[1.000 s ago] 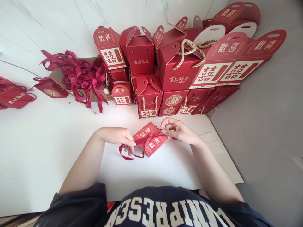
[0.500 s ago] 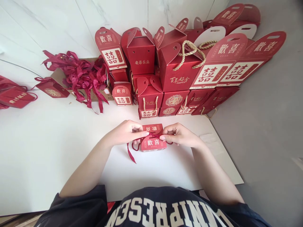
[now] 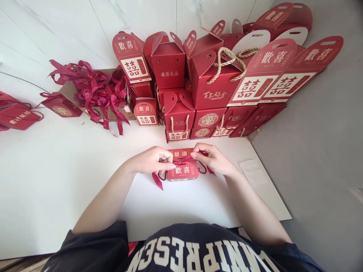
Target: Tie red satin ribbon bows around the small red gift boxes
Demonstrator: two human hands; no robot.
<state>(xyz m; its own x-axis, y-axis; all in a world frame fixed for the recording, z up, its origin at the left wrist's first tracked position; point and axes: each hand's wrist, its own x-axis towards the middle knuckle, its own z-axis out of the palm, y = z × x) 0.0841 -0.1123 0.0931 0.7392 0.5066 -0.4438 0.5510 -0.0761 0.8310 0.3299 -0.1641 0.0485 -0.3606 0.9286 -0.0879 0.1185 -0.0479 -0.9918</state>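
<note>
Now squared up flat: small red box (image 3: 183, 170) had stopped tilting; left hand (image 3: 151, 160) and right hand (image 3: 212, 158) pinched the ribbon (image 3: 181, 161), knot apparently tightening.

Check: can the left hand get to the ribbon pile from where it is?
Probably yes: bare tabletop lies between the left hand and the ribbon pile, though that hand now pinches the box's ribbon.

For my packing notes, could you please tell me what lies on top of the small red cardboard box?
A dark red ribbon crosses the small red cardboard box; fingers cover its ends.
</note>
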